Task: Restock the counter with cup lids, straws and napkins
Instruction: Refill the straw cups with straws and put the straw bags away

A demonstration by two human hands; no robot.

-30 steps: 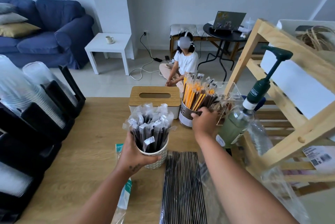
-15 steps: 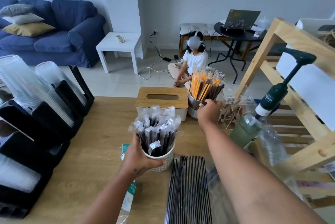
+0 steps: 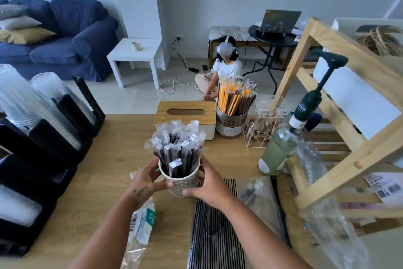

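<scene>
Matt wood counter [image 3: 91, 183], glossy plastic-wrapped straws [image 3: 177, 151] — perforated metal holder [image 3: 231, 121], wood-lidded tissue box [image 3: 185, 112]

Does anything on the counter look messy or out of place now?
Nothing is spilled. Loose packaging lies around the cup: a flat packet by the left hand, a bag of striped straws by the right hand, crumpled plastic beside it. The napkin box shows no napkin in its slot.

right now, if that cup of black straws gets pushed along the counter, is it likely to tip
Probably top-heavy: the straws stand well above the cup and fan outward, so a push up high may tip it. Likely light, since it holds only thin straws. The left hand and right hand grip it low, seemingly steadier.
</scene>
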